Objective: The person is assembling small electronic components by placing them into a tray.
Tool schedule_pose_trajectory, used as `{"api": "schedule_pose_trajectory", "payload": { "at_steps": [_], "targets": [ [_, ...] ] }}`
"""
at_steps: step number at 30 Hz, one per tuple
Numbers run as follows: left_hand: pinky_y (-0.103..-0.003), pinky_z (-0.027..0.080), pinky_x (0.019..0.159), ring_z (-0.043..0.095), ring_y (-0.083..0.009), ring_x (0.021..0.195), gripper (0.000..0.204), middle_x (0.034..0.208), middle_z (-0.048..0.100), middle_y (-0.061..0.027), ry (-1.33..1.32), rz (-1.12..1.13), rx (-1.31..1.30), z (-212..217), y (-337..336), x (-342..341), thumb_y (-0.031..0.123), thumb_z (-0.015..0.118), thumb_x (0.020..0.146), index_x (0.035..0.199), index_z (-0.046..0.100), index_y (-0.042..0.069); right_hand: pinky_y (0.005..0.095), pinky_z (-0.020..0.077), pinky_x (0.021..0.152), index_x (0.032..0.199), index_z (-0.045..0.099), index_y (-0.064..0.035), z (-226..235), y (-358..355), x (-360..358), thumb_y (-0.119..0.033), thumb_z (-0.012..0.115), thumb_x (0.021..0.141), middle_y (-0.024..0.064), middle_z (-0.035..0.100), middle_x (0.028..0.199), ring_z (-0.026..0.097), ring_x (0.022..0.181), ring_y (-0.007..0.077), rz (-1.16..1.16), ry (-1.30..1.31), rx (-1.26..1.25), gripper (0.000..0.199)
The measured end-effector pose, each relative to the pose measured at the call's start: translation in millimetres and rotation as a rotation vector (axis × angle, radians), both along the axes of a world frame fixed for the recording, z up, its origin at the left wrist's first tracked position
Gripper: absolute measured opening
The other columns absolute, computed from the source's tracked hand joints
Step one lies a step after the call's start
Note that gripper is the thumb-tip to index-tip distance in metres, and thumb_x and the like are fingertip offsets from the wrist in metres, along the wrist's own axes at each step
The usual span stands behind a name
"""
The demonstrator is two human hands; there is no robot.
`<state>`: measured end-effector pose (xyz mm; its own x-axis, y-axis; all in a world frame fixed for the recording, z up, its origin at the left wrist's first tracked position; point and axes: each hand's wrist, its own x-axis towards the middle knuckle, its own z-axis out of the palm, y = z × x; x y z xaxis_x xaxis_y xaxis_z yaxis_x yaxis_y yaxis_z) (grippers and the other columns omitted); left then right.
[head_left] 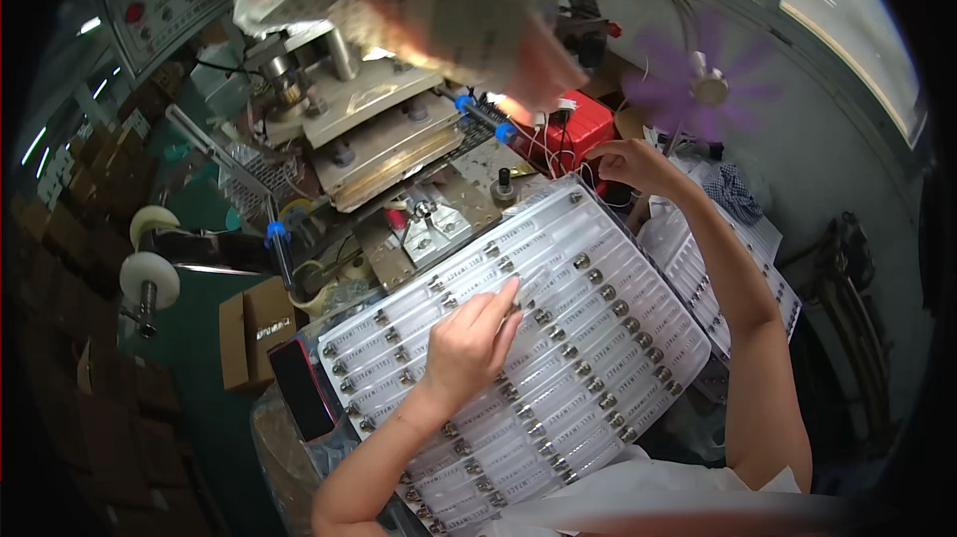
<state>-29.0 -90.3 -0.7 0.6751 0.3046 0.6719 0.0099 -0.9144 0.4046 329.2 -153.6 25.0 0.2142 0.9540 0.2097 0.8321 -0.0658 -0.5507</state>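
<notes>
Hands work a clear plastic blister tray (598, 338) of metal-capped tubes: left hand (469, 343) rests flat mid-tray, fingers loose, steadying it; right hand (633, 163) pinches the tray's far corner beside a red box (568, 133).

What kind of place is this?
Probably a small factory workbench: a metal press machine, a clear tray of capped tubes under the left hand, and stacked cardboard boxes.
</notes>
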Motion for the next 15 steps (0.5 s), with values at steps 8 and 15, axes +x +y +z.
{"api": "schedule_pose_trajectory", "payload": {
  "at_steps": [8,15],
  "targets": [
    [-0.036,0.05,0.066,0.062,-0.0258,0.076,0.027,0.085,0.063,-0.0092,0.023,0.023,-0.036,-33.4,-8.9,126.5,0.015,0.069,0.078,0.103,0.063,0.006,0.0343,0.0507,0.071,0.092,0.069,-0.004,-20.6,22.1,-16.5,-0.009,0.067,0.073,0.0113,0.069,0.082,0.067,0.076,0.0254,0.122,-0.062,0.012,0.02],
    [-0.035,0.049,0.067,0.058,-0.0248,0.083,0.027,0.09,0.06,-0.006,0.154,0.092,0.138,-16.4,-4.2,86.8,0.018,0.073,0.073,0.096,0.064,0.008,0.0393,0.0473,0.08,0.094,0.066,-0.0077,-45.5,17.7,-18.4,-0.01,0.072,0.067,0.0091,0.061,0.09,0.06,0.093,0.0282,0.236,-0.339,0.068,0.027]
  ]
}}
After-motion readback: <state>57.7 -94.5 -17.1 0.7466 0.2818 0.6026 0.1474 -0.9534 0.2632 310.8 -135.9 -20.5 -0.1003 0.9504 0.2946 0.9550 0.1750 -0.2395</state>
